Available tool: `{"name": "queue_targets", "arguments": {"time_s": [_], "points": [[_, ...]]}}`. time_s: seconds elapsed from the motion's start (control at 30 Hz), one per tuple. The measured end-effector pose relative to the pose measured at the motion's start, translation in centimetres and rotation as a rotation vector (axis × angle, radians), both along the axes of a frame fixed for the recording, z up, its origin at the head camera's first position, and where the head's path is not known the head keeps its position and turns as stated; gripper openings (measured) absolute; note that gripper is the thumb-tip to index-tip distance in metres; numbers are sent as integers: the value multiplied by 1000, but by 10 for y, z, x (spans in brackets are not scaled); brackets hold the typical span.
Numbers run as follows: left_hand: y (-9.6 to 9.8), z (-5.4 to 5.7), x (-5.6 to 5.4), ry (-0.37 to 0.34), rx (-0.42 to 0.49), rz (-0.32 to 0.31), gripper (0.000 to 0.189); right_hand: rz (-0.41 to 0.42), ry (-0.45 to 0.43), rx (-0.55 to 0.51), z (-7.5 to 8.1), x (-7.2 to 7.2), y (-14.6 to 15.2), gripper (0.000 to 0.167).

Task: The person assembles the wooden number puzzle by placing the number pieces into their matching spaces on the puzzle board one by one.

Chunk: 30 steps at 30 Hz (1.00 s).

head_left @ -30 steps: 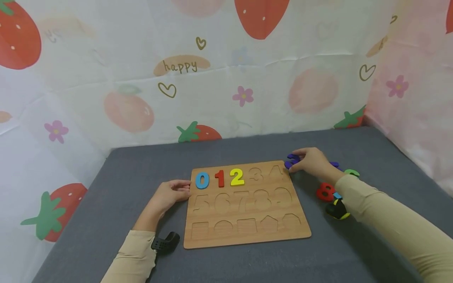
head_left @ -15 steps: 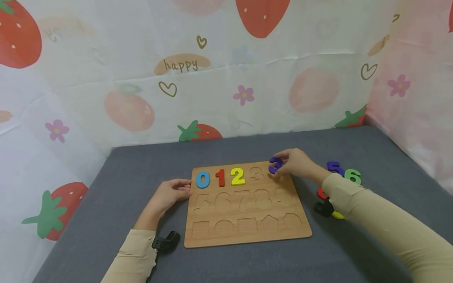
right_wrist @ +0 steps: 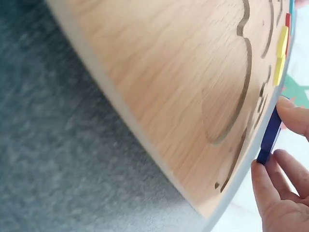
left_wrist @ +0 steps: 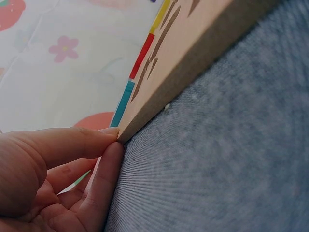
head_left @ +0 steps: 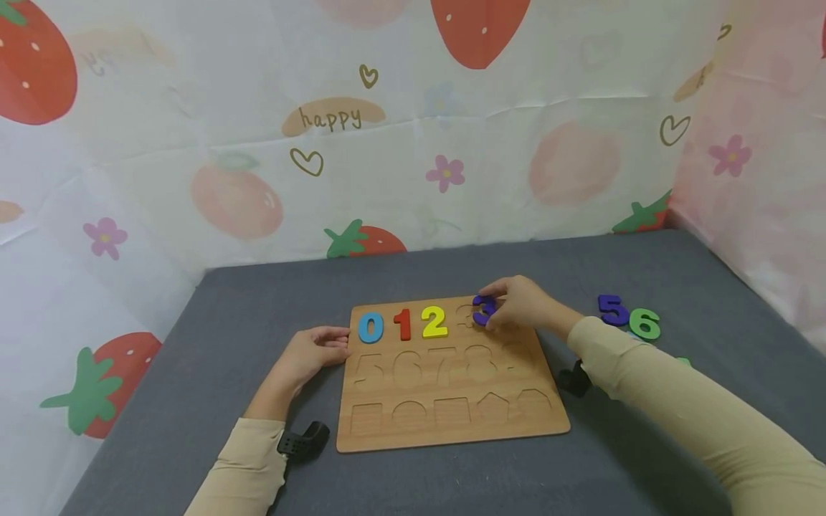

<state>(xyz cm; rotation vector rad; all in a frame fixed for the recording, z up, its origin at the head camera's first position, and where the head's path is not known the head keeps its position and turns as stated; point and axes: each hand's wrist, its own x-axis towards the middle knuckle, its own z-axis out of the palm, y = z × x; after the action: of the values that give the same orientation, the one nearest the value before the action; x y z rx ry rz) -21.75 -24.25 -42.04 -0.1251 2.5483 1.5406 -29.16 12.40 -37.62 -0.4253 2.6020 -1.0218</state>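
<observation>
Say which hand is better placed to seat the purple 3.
Probably the right hand: it pinches the purple 3 near its recess; the left hand touches the board at its left side.

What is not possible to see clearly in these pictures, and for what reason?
Head view: part of the board, hidden by the right hand.
Head view: full shapes of the light-blue piece and green sliver, covered by the right sleeve.
Left wrist view: rest of the left hand, cut off by left edge.
Right wrist view: the dark cloth, blurred.

Sleeved arms (head_left: 671, 401) forward, left hand (head_left: 312, 354) with thumb (left_wrist: 79, 143) near fingertips (left_wrist: 114, 151), right hand (head_left: 521, 304) in a pinch.
</observation>
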Motion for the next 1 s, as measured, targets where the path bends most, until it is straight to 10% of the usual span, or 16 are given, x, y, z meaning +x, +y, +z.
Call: {"name": "queue_targets", "arguments": {"time_s": [1.0], "points": [[-1,0,0,1,-4,-9,46,14,-9,35,-7,-2,-23,57]]}}
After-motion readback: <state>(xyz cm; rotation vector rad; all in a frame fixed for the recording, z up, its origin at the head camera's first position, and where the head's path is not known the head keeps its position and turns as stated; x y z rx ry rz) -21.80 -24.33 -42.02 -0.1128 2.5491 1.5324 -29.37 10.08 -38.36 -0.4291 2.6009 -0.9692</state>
